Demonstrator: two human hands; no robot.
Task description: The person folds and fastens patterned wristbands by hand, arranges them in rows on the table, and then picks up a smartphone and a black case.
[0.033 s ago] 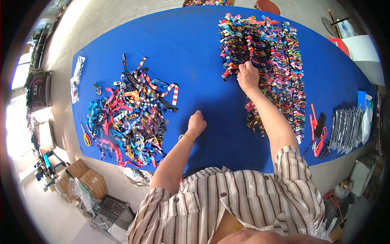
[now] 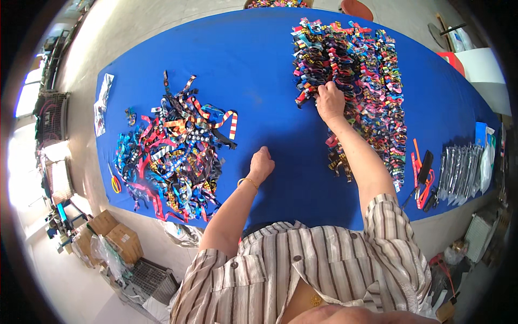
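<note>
My right hand [image 2: 330, 101] is closed at the near end of the leftmost column of looped ribbon straps. Its fingertips pinch a small dark and red ribbon strap [image 2: 306, 93], partly hidden under them. The looped straps [image 2: 369, 67] lie in several dense, overlapping columns on the right half of the table. Over the middle of the table, my left hand [image 2: 261, 163] forms a loose fist, with nothing sticking out of it. Left of that fist spreads a tangled pile of loose patterned ribbon straps [image 2: 175, 154] in red, blue, black and orange.
A blue cloth [image 2: 243, 59] covers the table. Scissors with yellow-red handles [image 2: 115, 184] lie at its left edge, below a crumpled silver wrapper [image 2: 102, 105]. At the right are orange-handled tools [image 2: 426, 186] and a stack of clear plastic packets [image 2: 458, 171]. Cardboard boxes [image 2: 124, 242] stand on the floor.
</note>
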